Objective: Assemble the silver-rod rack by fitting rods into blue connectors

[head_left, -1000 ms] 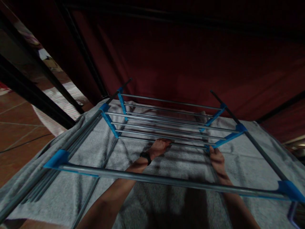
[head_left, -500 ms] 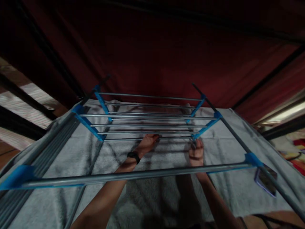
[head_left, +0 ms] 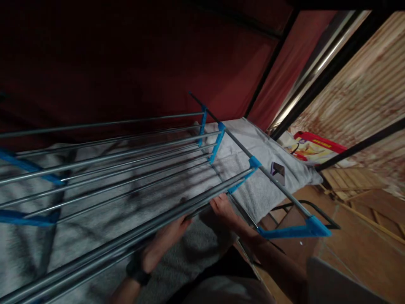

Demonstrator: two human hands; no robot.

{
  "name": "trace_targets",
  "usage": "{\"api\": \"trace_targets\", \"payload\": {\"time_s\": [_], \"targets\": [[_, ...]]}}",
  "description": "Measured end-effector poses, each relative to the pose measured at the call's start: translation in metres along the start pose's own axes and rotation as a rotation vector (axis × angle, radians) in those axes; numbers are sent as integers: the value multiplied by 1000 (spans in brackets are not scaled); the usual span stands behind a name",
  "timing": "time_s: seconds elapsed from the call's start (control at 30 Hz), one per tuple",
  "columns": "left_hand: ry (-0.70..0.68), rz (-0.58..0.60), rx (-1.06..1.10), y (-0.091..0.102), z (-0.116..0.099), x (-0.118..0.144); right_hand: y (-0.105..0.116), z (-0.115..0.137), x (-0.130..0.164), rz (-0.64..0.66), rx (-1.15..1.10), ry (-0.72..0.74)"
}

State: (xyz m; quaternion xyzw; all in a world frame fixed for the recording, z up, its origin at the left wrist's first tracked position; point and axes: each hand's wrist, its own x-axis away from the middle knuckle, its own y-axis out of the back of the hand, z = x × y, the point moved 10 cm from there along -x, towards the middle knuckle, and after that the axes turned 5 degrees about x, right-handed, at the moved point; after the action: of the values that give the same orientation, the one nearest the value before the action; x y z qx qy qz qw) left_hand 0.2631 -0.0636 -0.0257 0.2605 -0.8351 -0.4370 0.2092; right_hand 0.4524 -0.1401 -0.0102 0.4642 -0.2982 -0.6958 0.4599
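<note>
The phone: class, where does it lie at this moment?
In the head view, the phone lies right of centre on the grey towel, just beyond the drying rack side rail, up and right of the right hand.

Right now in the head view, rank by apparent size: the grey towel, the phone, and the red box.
1. grey towel, largest by far.
2. red box, though farther off.
3. phone, smallest.

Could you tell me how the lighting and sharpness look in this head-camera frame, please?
Head view: dim overall, the red backdrop near black; the rails of the drying rack cast striped shadows on the grey towel; left hand and right hand are soft; brighter daylight at right; edges bend.
</note>
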Motion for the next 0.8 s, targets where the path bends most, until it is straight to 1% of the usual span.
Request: {"api": "trace_targets", "payload": {"time_s": [0.07, 0.13, 0.2, 0.3, 0.37, 0.43, 0.5, 0.57, 0.67, 0.8], "targets": [[-6, 82, 36, -16, -14, 1, 16, -20, 6, -134, -36, -145], [37, 124, 36, -22, -19, -2, 32, -36, 20, -262, -71, -266], [69, 123, 31, -20, -23, -3, 47, -48, 37, -365, -90, -362], [38, 105, 63, -14, -32, -1, 64, -63, 58, -482, -85, -477], [29, 112, 78, -14, -35, 2, 70, -75, 64, -521, -83, -539], [47, 114, 73, -14, -33, 3, 65, -88, 57, -454, -125, -568], [76, 106, 64, -13, -31, 1, 54, -99, 44, -310, -183, -586], [98, 93, 63, -10, -29, -1, 48, -107, 33, -192, -207, -636], [95, 84, 66, -6, -30, -5, 54, -111, 24, -98, -193, -732], [77, 77, 44, -3, -31, -3, 66, -100, 18, -10, -137, -767]]}}
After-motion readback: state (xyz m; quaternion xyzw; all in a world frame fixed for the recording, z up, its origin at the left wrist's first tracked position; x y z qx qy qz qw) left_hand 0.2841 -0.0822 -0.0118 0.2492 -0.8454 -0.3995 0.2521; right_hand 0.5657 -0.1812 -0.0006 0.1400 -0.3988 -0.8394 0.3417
